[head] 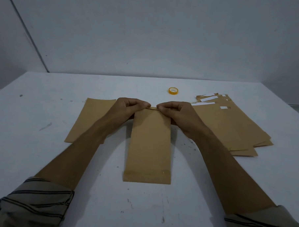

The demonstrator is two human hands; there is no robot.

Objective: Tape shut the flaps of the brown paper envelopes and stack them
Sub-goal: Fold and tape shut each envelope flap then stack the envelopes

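— Striped sleeves at the very bottom, is that what comes first?

— Yes. One rolled-up striped sleeve (33, 201) fills the lower left corner and its twin (264, 223) the lower right. Bare forearms run up from them toward the middle of the frame.

— And between the forearms?

— A brown envelope (149, 147) lies flat on the white table (42, 108). Its long side points away and its near short edge sits low in the centre of the frame.

— Where are the hands?

— Both are at its far end. The left hand (126, 107) and the right hand (176, 111) each have their fingers curled, pinching the flap (153, 108) along the far edge. Their fingertips almost meet at the middle of that edge.

— Anything beside it?

— Left of centre, a second envelope (88, 121) lies flat, partly hidden under the left wrist and forearm. I cannot tell whether more lie beneath it. Right of centre there is a loose pile of envelopes (230, 127), fanned out, with white strips (207, 98) showing at their far ends.

— Farther back?

— A yellow roll of tape (173, 91) lies flat on the table just beyond the hands, slightly right of centre and apart from the paper. Past the table's far edge stands a plain grey wall (148, 36), with a dark line slanting across the upper left.
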